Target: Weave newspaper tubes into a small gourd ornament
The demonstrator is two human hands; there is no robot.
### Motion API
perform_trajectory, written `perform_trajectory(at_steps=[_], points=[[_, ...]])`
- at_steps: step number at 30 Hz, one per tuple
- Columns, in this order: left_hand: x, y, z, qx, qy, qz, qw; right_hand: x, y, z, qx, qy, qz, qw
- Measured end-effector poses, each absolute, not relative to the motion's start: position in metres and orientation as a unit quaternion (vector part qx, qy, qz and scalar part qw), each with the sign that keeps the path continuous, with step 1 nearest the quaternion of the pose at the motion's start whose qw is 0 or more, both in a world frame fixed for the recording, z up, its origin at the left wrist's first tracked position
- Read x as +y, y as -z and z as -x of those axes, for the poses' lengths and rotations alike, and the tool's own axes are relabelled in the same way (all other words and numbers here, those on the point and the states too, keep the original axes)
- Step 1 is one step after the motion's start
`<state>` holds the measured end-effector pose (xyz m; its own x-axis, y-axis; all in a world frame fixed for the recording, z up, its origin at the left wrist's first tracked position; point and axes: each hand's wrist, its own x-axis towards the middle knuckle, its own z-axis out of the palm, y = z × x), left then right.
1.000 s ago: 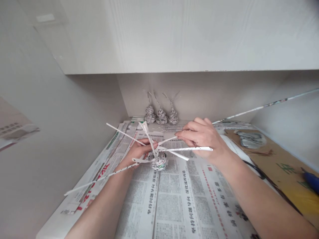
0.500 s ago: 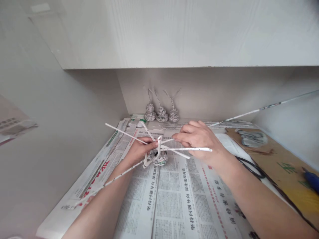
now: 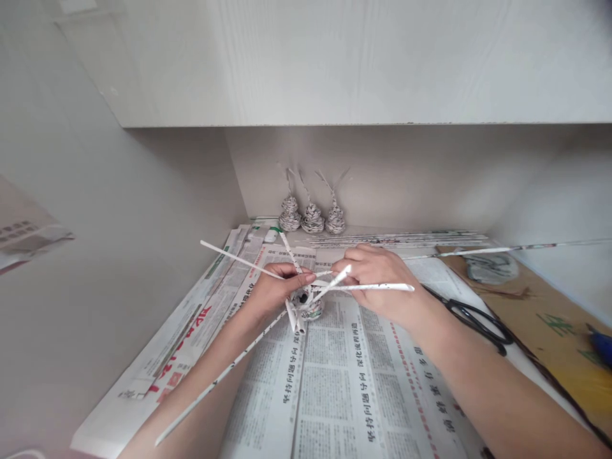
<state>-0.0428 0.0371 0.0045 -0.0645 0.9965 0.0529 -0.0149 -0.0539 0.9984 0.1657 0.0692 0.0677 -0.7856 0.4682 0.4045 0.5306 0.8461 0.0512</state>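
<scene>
One left hand (image 3: 277, 290), thumb uppermost, grips the rim of a small, round, white-grey woven newspaper-tube vessel (image 3: 313, 313), mouth dark, contents not discernible, over printed newspaper sheets (image 3: 329, 382). Right hand (image 3: 382, 266): knuckles up, fingers closed on a long, thin, white paper tube (image 3: 478, 252).

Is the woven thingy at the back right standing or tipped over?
Upright: the woven figure rests on its wider end, strands pointing up.
</scene>
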Motion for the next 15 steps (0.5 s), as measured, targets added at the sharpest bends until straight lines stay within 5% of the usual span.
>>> perform_trajectory(at_steps=[9, 15], points=[[0.039, -0.001, 0.043, 0.500, -0.537, -0.488, 0.473, 0.075, -0.061, -0.167, -0.952, 0.008, 0.235, 0.197], [0.040, -0.001, 0.044, 0.503, -0.544, -0.480, 0.470, 0.079, -0.064, -0.179, -0.917, -0.056, 0.341, 0.198]])
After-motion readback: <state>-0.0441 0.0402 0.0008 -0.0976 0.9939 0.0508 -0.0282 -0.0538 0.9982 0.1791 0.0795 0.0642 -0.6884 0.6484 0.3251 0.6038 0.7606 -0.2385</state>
